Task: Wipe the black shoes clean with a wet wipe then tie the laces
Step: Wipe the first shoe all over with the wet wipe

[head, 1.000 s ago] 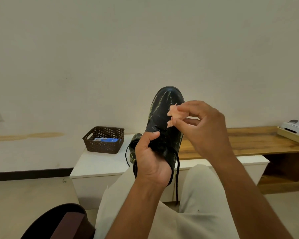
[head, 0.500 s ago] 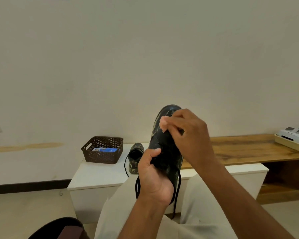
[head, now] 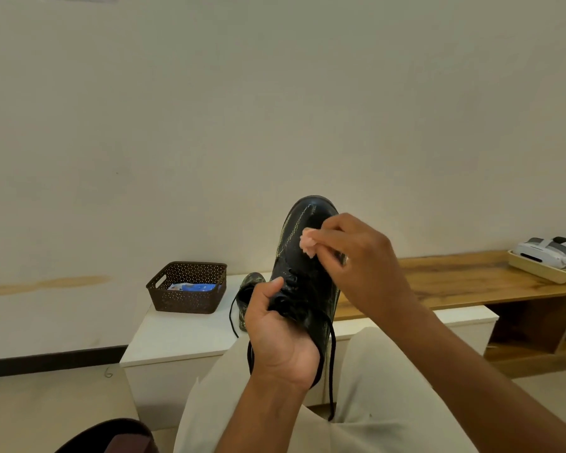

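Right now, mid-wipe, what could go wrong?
1. The laces hang loose below the shoe; they could snag or get tugged out.
2. The left hand grips only the heel end, so pressure from the right hand at the toe may twist the shoe loose.
3. The wipe is a small wad; fingers may smear the leather.

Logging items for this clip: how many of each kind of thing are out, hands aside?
Black shoes: 2 (held shoe, second shoe)
Wipes: 1 (pink wipe)
Baskets: 1 (brown basket)
Trays: 1 (cream tray)
Total: 5
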The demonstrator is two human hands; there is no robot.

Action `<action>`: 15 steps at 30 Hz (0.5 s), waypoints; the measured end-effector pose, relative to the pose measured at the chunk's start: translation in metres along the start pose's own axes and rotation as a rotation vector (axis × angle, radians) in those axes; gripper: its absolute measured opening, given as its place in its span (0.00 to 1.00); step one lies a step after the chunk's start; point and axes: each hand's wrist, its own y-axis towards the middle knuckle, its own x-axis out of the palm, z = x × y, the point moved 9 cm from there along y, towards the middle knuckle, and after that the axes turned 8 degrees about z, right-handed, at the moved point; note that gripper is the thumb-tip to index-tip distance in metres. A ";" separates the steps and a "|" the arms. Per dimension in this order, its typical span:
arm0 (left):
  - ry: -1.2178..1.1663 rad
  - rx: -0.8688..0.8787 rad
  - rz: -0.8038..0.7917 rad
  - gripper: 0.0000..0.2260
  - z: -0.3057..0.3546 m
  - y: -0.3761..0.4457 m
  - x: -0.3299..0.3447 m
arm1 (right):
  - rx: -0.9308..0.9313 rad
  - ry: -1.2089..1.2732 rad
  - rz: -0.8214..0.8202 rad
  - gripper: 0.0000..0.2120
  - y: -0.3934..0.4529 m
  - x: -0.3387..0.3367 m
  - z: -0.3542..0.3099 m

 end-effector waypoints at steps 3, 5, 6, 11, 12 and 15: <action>-0.011 -0.009 -0.013 0.24 0.002 0.000 -0.001 | 0.038 -0.064 -0.031 0.04 -0.014 -0.002 0.011; -0.003 -0.018 0.007 0.23 -0.001 -0.003 -0.003 | 0.093 -0.111 -0.016 0.01 -0.015 -0.010 0.024; -0.001 -0.021 0.024 0.22 -0.002 -0.005 -0.004 | 0.111 -0.120 0.008 0.01 -0.011 -0.015 0.029; -0.032 -0.040 0.028 0.21 -0.003 -0.012 0.000 | 0.015 -0.029 0.030 0.04 0.002 -0.014 0.008; -0.038 -0.041 0.020 0.22 -0.002 -0.012 0.001 | -0.019 -0.003 -0.006 0.05 -0.003 -0.010 0.000; -0.045 -0.041 0.031 0.23 0.004 -0.010 -0.001 | -0.029 0.017 -0.077 0.03 -0.021 -0.008 0.000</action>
